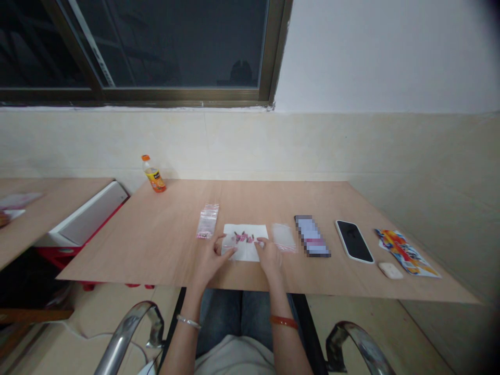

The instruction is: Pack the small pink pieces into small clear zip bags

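A white sheet of paper (245,255) lies on the table in front of me, with several small pink and dark pieces (244,237) in a row across its middle; they are too small to name. My left hand (214,257) rests at the sheet's left edge, thumb stretched onto the paper and apart from the curved forefinger, with nothing seen between them. At the right edge, my right hand (269,255) has thumb and forefinger close together beside the last pink piece. Whether something tiny is between those fingertips is hidden.
Clear plastic bags (208,221) lie left of the paper, another clear bag stack (284,237) right of it. Farther right are a blurred-out phone (312,236), a white-framed phone (354,241), a white case (390,270) and a colourful packet (408,252). A juice bottle (154,174) stands at back left.
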`<action>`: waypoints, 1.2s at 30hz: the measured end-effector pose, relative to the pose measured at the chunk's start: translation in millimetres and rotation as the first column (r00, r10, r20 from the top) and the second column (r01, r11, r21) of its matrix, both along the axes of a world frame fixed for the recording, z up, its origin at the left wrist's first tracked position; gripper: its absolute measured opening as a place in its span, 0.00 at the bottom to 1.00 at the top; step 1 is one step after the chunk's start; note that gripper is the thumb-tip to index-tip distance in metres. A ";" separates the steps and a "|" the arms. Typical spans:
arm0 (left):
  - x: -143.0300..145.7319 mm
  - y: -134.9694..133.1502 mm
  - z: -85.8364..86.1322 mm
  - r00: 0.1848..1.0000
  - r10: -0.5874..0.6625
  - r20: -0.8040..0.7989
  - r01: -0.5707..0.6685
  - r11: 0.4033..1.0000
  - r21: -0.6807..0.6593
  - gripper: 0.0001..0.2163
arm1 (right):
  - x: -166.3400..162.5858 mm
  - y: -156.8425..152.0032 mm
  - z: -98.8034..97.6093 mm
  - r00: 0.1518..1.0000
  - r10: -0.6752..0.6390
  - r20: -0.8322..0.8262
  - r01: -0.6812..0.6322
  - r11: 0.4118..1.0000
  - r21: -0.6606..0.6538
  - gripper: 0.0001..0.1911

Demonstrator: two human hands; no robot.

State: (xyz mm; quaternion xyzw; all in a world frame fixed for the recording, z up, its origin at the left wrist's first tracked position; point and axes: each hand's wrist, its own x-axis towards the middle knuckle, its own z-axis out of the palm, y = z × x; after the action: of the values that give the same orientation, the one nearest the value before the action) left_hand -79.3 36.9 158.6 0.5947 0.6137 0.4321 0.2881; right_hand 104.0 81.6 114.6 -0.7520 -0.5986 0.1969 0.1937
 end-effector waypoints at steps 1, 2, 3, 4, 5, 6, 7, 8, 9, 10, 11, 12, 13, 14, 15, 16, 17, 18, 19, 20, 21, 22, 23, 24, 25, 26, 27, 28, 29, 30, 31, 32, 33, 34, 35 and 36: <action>-0.3 0.0 -0.3 1.000 -0.002 0.004 0.002 1.000 -0.004 0.23 | 0.9 -0.3 0.2 1.000 -0.012 -0.003 0.012 1.000 0.006 0.16; -0.6 0.1 -0.7 1.000 -0.003 0.007 0.003 1.000 -0.009 0.23 | 1.9 -0.7 0.2 1.000 -0.024 -0.005 0.024 1.000 0.013 0.16; -0.9 0.3 -1.3 1.000 -0.002 0.008 0.002 1.000 -0.013 0.23 | 3.1 -1.2 0.0 0.999 -0.035 -0.006 0.035 0.999 0.017 0.17; -1.2 0.5 -2.0 1.000 0.000 0.007 0.001 1.000 -0.016 0.23 | 4.3 -1.7 -0.6 0.999 -0.044 -0.009 0.045 0.999 0.019 0.16; -1.5 0.8 -2.8 1.000 -0.001 0.004 0.001 1.000 -0.019 0.23 | 5.5 -2.0 -1.6 0.999 -0.052 -0.014 0.052 0.998 0.020 0.16; -1.7 1.1 -3.6 1.000 -0.002 0.001 0.002 1.000 -0.019 0.23 | 6.7 -2.1 -2.8 0.998 -0.061 -0.023 0.062 0.998 0.021 0.16; -1.8 1.3 -4.3 1.000 -0.001 -0.002 0.001 1.000 -0.018 0.24 | 7.6 -1.8 -4.1 0.997 -0.068 -0.040 0.069 0.997 0.028 0.15; -1.7 1.5 -4.8 1.000 0.000 -0.003 0.000 1.000 -0.016 0.24 | 8.1 -1.1 -5.1 0.995 -0.065 -0.072 0.069 0.997 0.047 0.15; -1.6 1.7 -5.2 1.000 -0.002 -0.001 0.002 1.000 -0.017 0.25 | 8.2 -0.3 -5.4 0.991 -0.052 -0.122 0.063 0.995 0.082 0.15; -1.4 1.7 -5.4 1.000 -0.005 0.005 0.005 1.000 -0.015 0.25 | 7.7 0.7 -4.5 0.982 -0.028 -0.188 0.054 0.990 0.133 0.15; -1.1 1.7 -5.4 1.000 -0.008 0.014 0.008 1.000 -0.013 0.25 | 6.6 1.6 -2.1 0.965 0.006 -0.263 0.046 0.980 0.194 0.15; -0.8 1.6 -5.2 1.000 -0.013 0.022 0.013 1.000 -0.011 0.25 | 4.9 2.1 2.0 0.940 0.046 -0.338 0.045 0.966 0.256 0.15; -0.5 1.5 -4.9 1.000 -0.016 0.025 0.016 1.000 -0.008 0.25 | 2.5 2.1 7.7 0.910 0.087 -0.405 0.047 0.950 0.310 0.16; -0.3 1.5 -4.5 0.999 -0.019 0.026 0.019 1.000 -0.004 0.24 | -0.5 1.4 14.9 0.877 0.127 -0.463 0.049 0.935 0.350 0.17; -0.1 1.5 -4.0 0.999 -0.020 0.025 0.020 1.000 0.001 0.24 | -3.9 -0.1 23.0 0.843 0.167 -0.511 0.043 0.926 0.374 0.17; 0.1 1.5 -3.5 1.000 -0.020 0.023 0.020 1.000 0.005 0.24 | -7.6 -2.2 31.4 0.804 0.214 -0.555 0.022 0.922 0.387 0.17; 0.3 1.5 -2.8 1.000 -0.020 0.019 0.020 1.000 0.007 0.23 | -11.5 -4.8 39.3 0.758 0.263 -0.596 -0.011 0.920 0.392 0.17; 0.6 1.6 -2.1 1.000 -0.019 0.015 0.019 1.000 0.009 0.23 | -15.5 -7.6 46.1 0.711 0.306 -0.634 -0.046 0.919 0.392 0.17; 0.9 1.6 -1.3 1.000 -0.018 0.014 0.018 1.000 0.012 0.23 | -19.4 -10.4 51.2 0.667 0.340 -0.663 -0.078 0.917 0.391 0.17; 1.2 1.6 -0.7 1.000 -0.020 0.015 0.019 1.000 0.013 0.22 | -23.2 -12.8 54.5 0.636 0.366 -0.680 -0.108 0.914 0.391 0.16; 1.5 1.5 -0.3 1.000 -0.024 0.018 0.023 1.000 0.016 0.22 | -26.7 -14.6 55.9 0.619 0.390 -0.682 -0.140 0.909 0.392 0.15; 1.7 1.5 -0.3 0.999 -0.030 0.023 0.030 0.999 0.020 0.21 | -29.7 -15.9 55.8 0.616 0.411 -0.672 -0.175 0.903 0.392 0.14; 1.8 1.5 -0.8 0.999 -0.040 0.032 0.039 0.999 0.024 0.21 | -32.1 -16.6 54.6 0.623 0.428 -0.654 -0.211 0.898 0.386 0.13; 1.7 1.6 -1.9 0.998 -0.048 0.042 0.047 0.999 0.028 0.21 | -33.8 -16.7 52.9 0.637 0.437 -0.635 -0.239 0.895 0.376 0.12; 1.3 1.8 -3.3 0.997 -0.052 0.051 0.050 0.998 0.029 0.21 | -34.7 -16.4 51.0 0.650 0.440 -0.620 -0.257 0.895 0.366 0.12; 0.7 2.1 -5.1 0.997 -0.052 0.057 0.050 0.998 0.029 0.22 | -34.9 -15.7 49.3 0.652 0.439 -0.619 -0.260 0.896 0.361 0.12; -0.1 2.4 -6.9 0.997 -0.049 0.064 0.048 0.998 0.027 0.22 | -34.4 -14.7 47.8 0.642 0.434 -0.632 -0.248 0.897 0.365 0.13; -1.1 2.8 -8.6 0.997 -0.047 0.067 0.046 0.999 0.025 0.22 | -33.1 -13.5 46.4 0.627 0.428 -0.652 -0.225 0.900 0.374 0.14; -2.0 3.1 -10.0 0.997 -0.045 0.069 0.044 0.999 0.023 0.23 | -31.3 -12.1 45.0 0.616 0.418 -0.668 -0.197 0.903 0.383 0.14; -2.9 3.4 -10.9 0.997 -0.044 0.070 0.043 0.999 0.023 0.23 | -29.0 -10.6 43.4 0.620 0.401 -0.675 -0.165 0.907 0.387 0.14; -3.5 3.6 -11.3 0.997 -0.045 0.070 0.043 0.999 0.024 0.23 | -26.4 -9.1 41.3 0.646 0.377 -0.664 -0.137 0.913 0.385 0.14; -4.0 3.6 -11.2 0.996 -0.046 0.071 0.044 0.999 0.024 0.23 | -23.8 -7.6 38.8 0.697 0.343 -0.630 -0.112 0.920 0.377 0.14; -4.2 3.5 -10.9 0.997 -0.045 0.070 0.043 0.999 0.024 0.23 | -21.2 -6.3 35.7 0.763 0.301 -0.572 -0.093 0.927 0.363 0.14; -4.2 3.2 -10.5 0.997 -0.041 0.067 0.040 0.999 0.021 0.23 | -18.8 -5.1 32.1 0.828 0.256 -0.499 -0.083 0.936 0.342 0.14; -4.2 2.9 -10.0 0.997 -0.036 0.063 0.035 0.999 0.019 0.23 | -16.7 -4.2 28.2 0.883 0.214 -0.418 -0.080 0.946 0.315 0.14; -4.1 2.6 -9.7 0.998 -0.031 0.057 0.030 0.999 0.016 0.23 | -14.9 -3.6 24.0 0.926 0.178 -0.333 -0.084 0.957 0.278 0.14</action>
State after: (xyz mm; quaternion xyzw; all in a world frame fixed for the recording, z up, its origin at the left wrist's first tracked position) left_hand -83.4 39.5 148.9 0.5934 0.5928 0.4492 0.3077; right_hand 89.1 78.0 138.5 -0.6304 -0.6236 0.2618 0.3811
